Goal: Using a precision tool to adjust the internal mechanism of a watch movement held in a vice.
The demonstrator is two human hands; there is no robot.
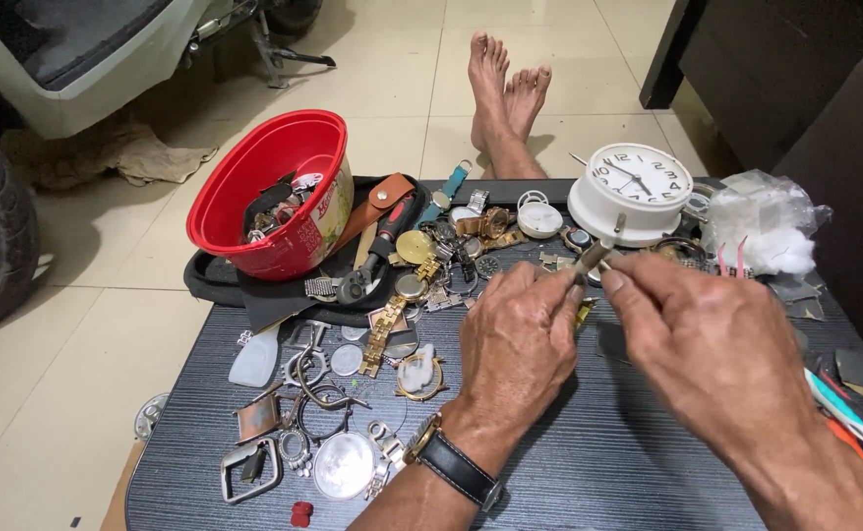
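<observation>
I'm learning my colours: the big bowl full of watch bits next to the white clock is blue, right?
Not quite. The head view shows the bowl is red, not blue. It does hold watch bits, and it sits on the dark table to the left of the white clock.

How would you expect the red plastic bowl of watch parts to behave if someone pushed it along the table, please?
The red bowl already sits tilted on a dark pouch, so a push would probably tip it rather than slide it. Thin plastic looks light, yet the watch parts inside likely add weight and could spill. Its base overlaps the table edge, so it might fall off.
</observation>
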